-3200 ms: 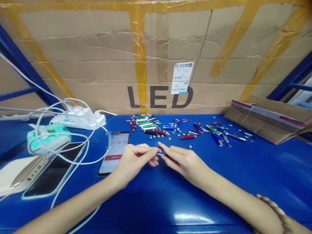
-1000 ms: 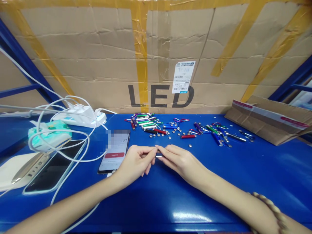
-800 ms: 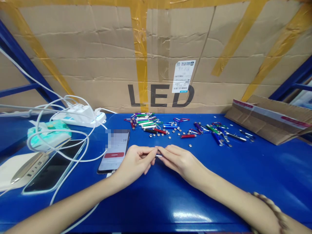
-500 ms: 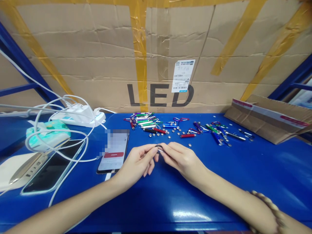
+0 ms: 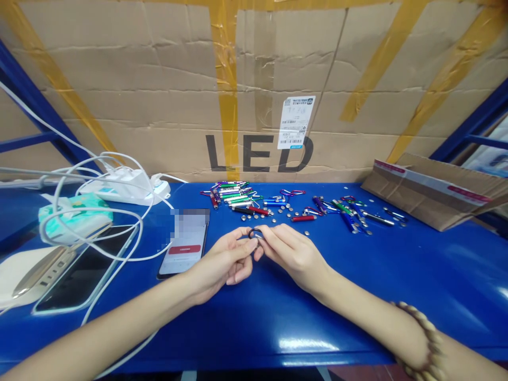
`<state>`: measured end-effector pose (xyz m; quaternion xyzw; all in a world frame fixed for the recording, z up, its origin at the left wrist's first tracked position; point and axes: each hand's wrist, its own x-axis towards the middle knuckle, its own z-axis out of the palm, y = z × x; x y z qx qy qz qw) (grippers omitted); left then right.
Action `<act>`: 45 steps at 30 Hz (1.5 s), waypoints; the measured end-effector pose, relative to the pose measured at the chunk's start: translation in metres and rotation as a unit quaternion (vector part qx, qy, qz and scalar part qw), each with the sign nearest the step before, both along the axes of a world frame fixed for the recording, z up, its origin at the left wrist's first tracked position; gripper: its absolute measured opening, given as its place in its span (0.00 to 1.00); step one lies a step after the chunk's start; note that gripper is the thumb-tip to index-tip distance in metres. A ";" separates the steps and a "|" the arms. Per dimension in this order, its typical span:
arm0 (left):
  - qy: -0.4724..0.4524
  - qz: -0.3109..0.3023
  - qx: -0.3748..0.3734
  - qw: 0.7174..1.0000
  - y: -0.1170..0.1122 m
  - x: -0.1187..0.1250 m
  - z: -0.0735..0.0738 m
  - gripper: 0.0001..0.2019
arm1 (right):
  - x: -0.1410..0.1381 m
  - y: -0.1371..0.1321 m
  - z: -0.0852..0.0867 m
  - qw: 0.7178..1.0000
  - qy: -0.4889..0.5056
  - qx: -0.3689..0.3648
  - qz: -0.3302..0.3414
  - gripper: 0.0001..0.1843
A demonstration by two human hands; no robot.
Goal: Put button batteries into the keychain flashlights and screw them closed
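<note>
In front of me, over the blue table, my left hand and my right hand meet at the fingertips. Both pinch a small black carabiner, whose curved top shows between them. A thin silvery part is visible inside its curve; the fingers hide the rest. Beyond my hands lie several slim metal penlights in green, silver, red and black, some with carabiners attached. A red penlight lies nearer, among scattered button cells. More penlights are spread to the right.
Left of my hands lies a lit phone, with another dark phone farther left. Looped white cables, a power strip and a green-white packet crowd that side. A big carton stands behind; an open cardboard box sits at right.
Both hands still hold the black carabiner, and more of its curve shows now. My left hand's lower fingers have shifted. The whole view has moved slightly.
</note>
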<state>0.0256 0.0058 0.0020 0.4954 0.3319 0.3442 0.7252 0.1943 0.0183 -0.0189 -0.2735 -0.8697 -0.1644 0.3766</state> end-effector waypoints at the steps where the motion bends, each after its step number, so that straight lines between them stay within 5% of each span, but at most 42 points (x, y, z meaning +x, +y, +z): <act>1: -0.004 -0.017 -0.007 1.000 0.002 -0.002 0.001 0.09 | 0.000 0.000 0.000 1.000 0.007 0.000 0.004 0.13; 6: 0.009 -0.013 0.021 1.000 0.005 -0.002 0.006 0.09 | -0.004 -0.002 -0.001 0.994 0.078 -0.073 0.019 0.13; 14: 0.153 -0.008 0.154 0.976 -0.014 0.015 -0.010 0.07 | -0.002 0.015 -0.002 0.975 0.148 -0.161 -0.032 0.14; 17: 0.214 0.070 0.244 0.943 0.001 0.003 -0.003 0.06 | 0.014 0.031 0.000 0.963 0.099 -0.222 -0.113 0.12; 19: 0.292 0.108 0.318 0.896 0.017 -0.010 -0.001 0.05 | 0.026 0.037 0.003 0.951 0.039 -0.257 -0.169 0.11; 22: 0.387 0.099 0.413 0.819 0.038 -0.025 -0.005 0.04 | 0.040 0.040 0.004 0.926 -0.046 -0.306 -0.219 0.12; 25: 0.406 0.082 0.448 0.793 0.046 -0.032 -0.013 0.07 | 0.042 0.036 0.003 0.929 -0.068 -0.259 -0.256 0.15; 28: 0.402 0.085 0.478 0.777 0.047 -0.032 -0.017 0.10 | 0.036 0.030 0.004 0.953 -0.040 -0.202 -0.224 0.15; 32: 0.428 0.059 0.498 0.752 0.044 -0.029 -0.019 0.12 | 0.026 0.023 0.007 0.959 -0.056 -0.263 -0.089 0.15; 37: 0.427 0.036 0.497 0.754 0.044 -0.026 -0.022 0.04 | 0.017 0.019 -0.001 0.945 -0.050 -0.320 -0.043 0.17; 45: 0.286 0.046 0.438 0.851 0.028 -0.017 -0.008 0.04 | 0.009 0.022 -0.009 0.939 -0.005 -0.344 -0.017 0.09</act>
